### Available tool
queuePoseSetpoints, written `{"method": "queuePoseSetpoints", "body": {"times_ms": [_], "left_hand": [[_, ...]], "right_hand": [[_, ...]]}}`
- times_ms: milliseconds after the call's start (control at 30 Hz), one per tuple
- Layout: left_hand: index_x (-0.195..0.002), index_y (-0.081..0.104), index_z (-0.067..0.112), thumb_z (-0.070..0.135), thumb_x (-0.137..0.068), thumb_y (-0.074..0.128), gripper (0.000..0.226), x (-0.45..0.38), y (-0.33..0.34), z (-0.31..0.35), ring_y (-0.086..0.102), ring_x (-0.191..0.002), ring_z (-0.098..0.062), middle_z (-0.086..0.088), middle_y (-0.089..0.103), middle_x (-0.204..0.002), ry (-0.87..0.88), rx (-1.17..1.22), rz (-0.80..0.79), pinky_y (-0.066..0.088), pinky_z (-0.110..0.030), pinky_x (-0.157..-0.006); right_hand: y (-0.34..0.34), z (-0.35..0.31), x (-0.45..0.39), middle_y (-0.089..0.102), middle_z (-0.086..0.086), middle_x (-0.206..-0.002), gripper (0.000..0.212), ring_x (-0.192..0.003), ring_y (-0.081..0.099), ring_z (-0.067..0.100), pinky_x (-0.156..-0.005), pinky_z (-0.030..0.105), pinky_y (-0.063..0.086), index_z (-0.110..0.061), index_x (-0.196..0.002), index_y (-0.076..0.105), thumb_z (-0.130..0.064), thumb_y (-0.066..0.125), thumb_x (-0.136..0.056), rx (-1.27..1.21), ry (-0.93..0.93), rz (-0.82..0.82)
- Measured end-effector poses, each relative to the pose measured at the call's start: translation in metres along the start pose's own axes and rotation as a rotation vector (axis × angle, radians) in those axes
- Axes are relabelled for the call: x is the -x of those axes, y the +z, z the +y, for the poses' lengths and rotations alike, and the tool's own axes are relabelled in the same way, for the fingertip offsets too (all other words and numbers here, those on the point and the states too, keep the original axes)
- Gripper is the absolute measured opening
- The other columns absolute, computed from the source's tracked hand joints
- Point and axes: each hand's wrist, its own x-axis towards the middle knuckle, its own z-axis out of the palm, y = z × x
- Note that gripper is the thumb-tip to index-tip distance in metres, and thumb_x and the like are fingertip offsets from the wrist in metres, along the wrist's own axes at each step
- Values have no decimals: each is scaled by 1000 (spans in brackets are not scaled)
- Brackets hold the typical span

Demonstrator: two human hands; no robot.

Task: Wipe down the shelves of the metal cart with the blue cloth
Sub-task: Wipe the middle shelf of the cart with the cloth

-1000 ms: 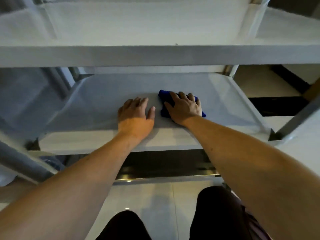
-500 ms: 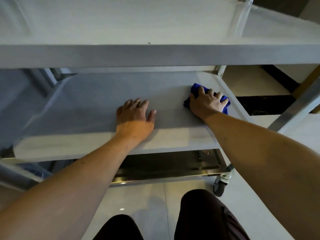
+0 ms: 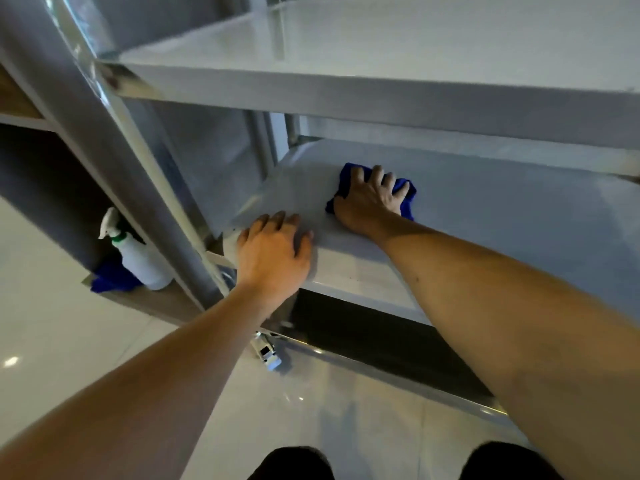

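Now our right hand (image 3: pixel 369 199) presses the blue cloth (image 3: pixel 404 192) on the cart's middle shelf (image 3: pixel 502 216), fingers curled into it; our left hand (image 3: pixel 273 252) lies flat at the shelf's front-left corner.

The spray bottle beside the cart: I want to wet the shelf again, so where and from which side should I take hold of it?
Grip the spray bottle at its narrow neck just under the trigger head, probably with the left hand, which only rests on the middle shelf. Come from the open floor side, since the cart post blocks the other side. It stands upright, so lift straight up.
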Motion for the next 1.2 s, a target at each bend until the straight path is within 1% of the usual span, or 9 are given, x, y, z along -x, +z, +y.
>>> {"method": "queuePoseSetpoints", "body": {"times_ms": [67,167,233,333,433,600,867,1033,1200], "left_hand": [[-132,60,23,54,-95,27,58,2,-1,-16,50,-129,-26,-2,61,-136,-29,2,23,37,-51,-109],[-139,55,23,54,-95,27,60,0,1,-28,42,-137,-27,-2,54,-145,-53,-2,38,33,-52,-113],[-142,52,24,55,-94,26,62,-3,3,-29,38,-140,-27,-2,50,-149,-62,-18,44,29,-51,-115],[-144,49,26,56,-94,26,63,-9,5,-24,35,-142,-28,-2,47,-151,-38,-48,32,25,-51,-117],[-145,45,30,57,-97,29,58,-19,7,-8,34,-142,-29,-2,46,-152,1,-72,-1,24,-51,-117],[-146,44,26,54,-99,34,56,-31,15,43,33,-143,-31,-5,44,-153,81,-26,-47,22,-51,-117],[-134,54,25,54,-96,31,53,-39,34,137,44,-132,-30,-4,53,-142,252,-43,-111,34,-47,-109],[-146,45,29,55,-98,34,56,-28,44,203,33,-142,-27,-3,43,-154,391,-30,-176,27,-43,-114],[-150,38,31,57,-99,34,57,-11,48,248,23,-148,-26,-3,34,-160,487,20,-265,19,-44,-119]], "right_hand": [[7,-29,-8,29,17,-147,59,-138,23,45,-115,68,4,-22,-141,35,-46,53,-90,-37,-145,-2],[15,-54,-28,29,12,-152,49,-141,20,43,-115,68,5,-25,-145,43,-44,43,-100,13,-300,-37],[19,-58,-43,30,6,-157,46,-144,16,40,-116,67,7,-29,-146,45,-45,34,-104,52,-349,-32],[20,-52,-58,28,1,-160,49,-145,17,37,-117,62,13,-34,-151,38,-48,29,-105,67,-347,-5],[18,-34,-62,31,0,-157,50,-142,23,34,-115,58,19,-35,-151,36,-50,29,-104,70,-291,28],[3,26,-59,34,1,-155,50,-140,26,33,-115,58,19,-38,-150,36,-53,28,-103,68,-167,64],[-53,207,-20,36,0,-154,48,-140,27,32,-112,57,19,-39,-146,39,-54,29,-101,73,207,132],[-81,300,36,32,1,-157,50,-143,21,34,-113,63,15,-38,-149,36,-54,28,-102,86,420,164],[-87,322,80,30,2,-158,53,-144,20,36,-115,63,12,-38,-150,34,-56,29,-100,77,456,175]]}}
